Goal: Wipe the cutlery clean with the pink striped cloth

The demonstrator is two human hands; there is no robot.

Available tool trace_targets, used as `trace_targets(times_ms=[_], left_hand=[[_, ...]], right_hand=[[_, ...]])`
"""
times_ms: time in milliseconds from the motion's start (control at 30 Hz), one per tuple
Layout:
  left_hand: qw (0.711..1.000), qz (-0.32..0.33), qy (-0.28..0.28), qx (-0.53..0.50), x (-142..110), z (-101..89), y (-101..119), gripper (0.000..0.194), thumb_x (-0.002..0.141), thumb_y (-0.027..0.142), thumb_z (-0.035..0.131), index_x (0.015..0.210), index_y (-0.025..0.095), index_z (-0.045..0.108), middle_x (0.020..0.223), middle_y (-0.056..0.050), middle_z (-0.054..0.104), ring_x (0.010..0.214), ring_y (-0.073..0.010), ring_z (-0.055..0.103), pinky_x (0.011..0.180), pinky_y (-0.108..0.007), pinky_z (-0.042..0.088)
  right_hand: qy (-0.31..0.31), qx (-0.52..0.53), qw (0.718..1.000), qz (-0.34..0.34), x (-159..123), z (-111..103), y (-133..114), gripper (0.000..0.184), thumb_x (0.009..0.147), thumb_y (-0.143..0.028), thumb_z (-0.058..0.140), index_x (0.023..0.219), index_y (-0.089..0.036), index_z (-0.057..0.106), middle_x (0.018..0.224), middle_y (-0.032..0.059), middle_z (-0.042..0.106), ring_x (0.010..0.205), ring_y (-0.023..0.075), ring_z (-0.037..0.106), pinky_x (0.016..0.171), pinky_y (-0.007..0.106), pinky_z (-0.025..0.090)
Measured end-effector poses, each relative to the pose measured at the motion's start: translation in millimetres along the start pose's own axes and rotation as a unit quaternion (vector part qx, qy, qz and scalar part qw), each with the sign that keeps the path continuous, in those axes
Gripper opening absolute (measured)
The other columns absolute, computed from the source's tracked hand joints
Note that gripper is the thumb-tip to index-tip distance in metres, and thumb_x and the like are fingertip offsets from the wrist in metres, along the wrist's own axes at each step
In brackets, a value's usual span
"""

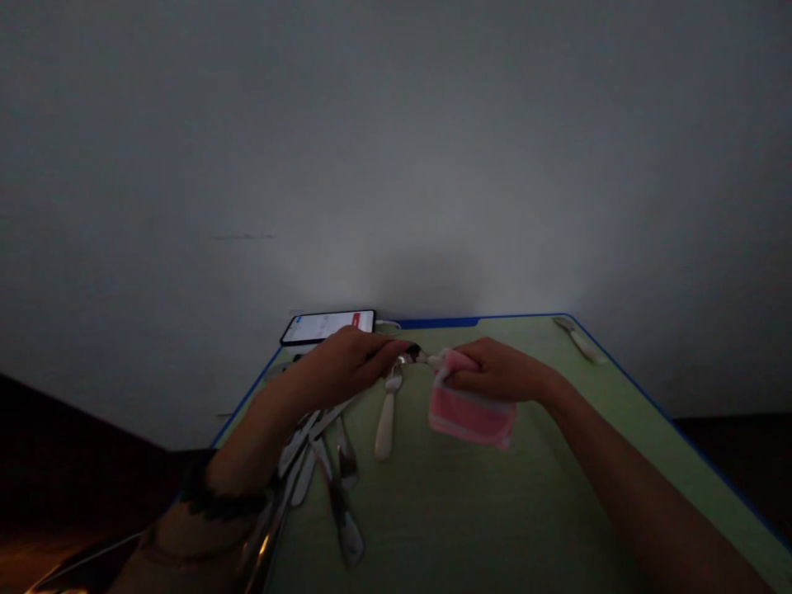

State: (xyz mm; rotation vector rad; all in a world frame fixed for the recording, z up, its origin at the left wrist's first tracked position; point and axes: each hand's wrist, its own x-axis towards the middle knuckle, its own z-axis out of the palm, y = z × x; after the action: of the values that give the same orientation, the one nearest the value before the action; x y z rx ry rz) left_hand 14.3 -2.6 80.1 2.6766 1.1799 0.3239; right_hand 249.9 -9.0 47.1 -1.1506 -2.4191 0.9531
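Gripping pink cloth [473,417], right hand [500,371], utensil [434,360] part-hidden

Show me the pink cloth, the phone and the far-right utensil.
Pink cloth [473,417]: head view, on its hanging lower part.
Phone [325,326]: head view, on its lit screen.
Far-right utensil [586,345]: head view, on its pale handle.

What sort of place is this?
Possibly a dim room in a home: a green table with a blue edge stands by a plain wall, bearing loose cutlery and a phone.
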Motion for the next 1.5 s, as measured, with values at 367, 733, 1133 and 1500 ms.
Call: trace_targets(times_ms=[367,733,1133,1500], left_hand=[[0.995,0.062,-0.008,0.078,7,21.7,17,0.043,0.094,0.038,0.027,0.075,0.016,0.059,0.062,-0.001,0.058,0.057,-0.011,0.05,0.058,-0.024,0.033],[0.999,-0.025,-0.029,0.033,-1,1.1,-27,0.043,0.092,0.04,0.026,0.09,0.018,0.064,0.06,0.001,0.057,0.053,-0.0096,0.049,0.054,-0.021,0.031],[0.998,-0.01,-0.046,0.031,-1,-0.7,-6,0.043,0.093,0.04,0.026,0.089,0.017,0.062,0.067,-0.002,0.06,0.058,-0.0112,0.053,0.056,-0.022,0.035],[0.994,-0.016,-0.02,0.108,4,4.3,17,0.042,0.093,0.039,0.024,0.088,0.018,0.06,0.071,-0.003,0.062,0.061,-0.0134,0.056,0.058,-0.025,0.036]], right_hand=[[0.021,-0.084,0.993,-0.084,4,7,-5,0.026,0.088,-0.033,0.037,0.074,-0.016,0.052,0.063,-0.0016,0.052,0.057,0.0088,0.043,0.056,0.022,0.029],[0.002,-0.081,0.996,-0.03,-7,-9,-4,0.03,0.085,-0.046,0.044,0.087,-0.018,0.054,0.08,0.0023,0.061,0.065,0.011,0.048,0.057,0.022,0.033],[0.061,-0.139,0.988,-0.005,-8,-7,2,0.022,0.081,-0.039,0.051,0.081,-0.018,0.055,0.072,-0.0001,0.058,0.059,0.0094,0.045,0.053,0.022,0.027],[0.089,-0.177,0.98,-0.032,-5,0,-8,0.019,0.085,-0.036,0.045,0.082,-0.018,0.054,0.077,0.0023,0.061,0.066,0.0109,0.05,0.058,0.023,0.029]])
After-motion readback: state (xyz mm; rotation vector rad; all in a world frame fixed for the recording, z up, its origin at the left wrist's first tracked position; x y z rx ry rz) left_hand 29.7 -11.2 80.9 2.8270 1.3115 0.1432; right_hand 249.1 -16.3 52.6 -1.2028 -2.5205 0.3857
